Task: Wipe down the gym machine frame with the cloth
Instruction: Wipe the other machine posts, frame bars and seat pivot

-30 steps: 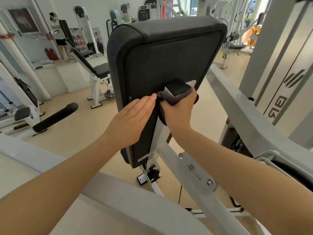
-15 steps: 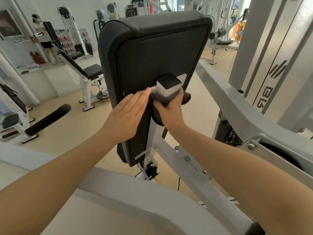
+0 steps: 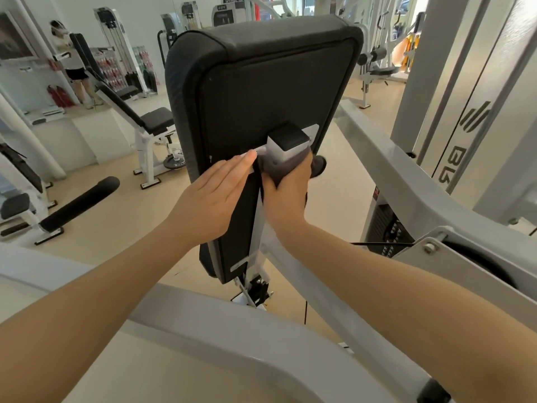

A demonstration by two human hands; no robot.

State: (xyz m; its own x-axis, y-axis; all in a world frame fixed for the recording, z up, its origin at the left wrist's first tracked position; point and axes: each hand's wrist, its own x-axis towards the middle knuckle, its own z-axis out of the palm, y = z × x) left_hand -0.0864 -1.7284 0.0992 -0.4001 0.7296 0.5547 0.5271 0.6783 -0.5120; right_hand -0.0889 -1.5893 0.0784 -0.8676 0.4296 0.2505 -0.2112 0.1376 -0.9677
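The gym machine frame [image 3: 290, 274] is a white metal bar that rises from the lower right toward the middle of the view and ends behind the black back pad [image 3: 261, 97]. Its long axis runs diagonally, and its upper end carries a black cap [image 3: 289, 138]. The pad stands almost upright with its long side vertical, and its back faces the camera.

The dark cloth [image 3: 279, 171] is wrapped around the upper part of the bar, just below the cap. One end of the cloth sticks out to the right of the fingers.

To the right of the bar there is open floor up to another wide white beam [image 3: 386, 170]. To the left the pad edge is close, and beyond it the floor is open up to a bench [image 3: 145, 120]. A curved white beam [image 3: 203, 324] crosses the near foreground under both forearms.

The right hand [image 3: 287, 196] grips the cloth, with the fingers curled around the bar. The left hand [image 3: 212, 199] is flat with straight fingers, it rests on the back of the pad, and its fingertips touch the cloth near the bar.
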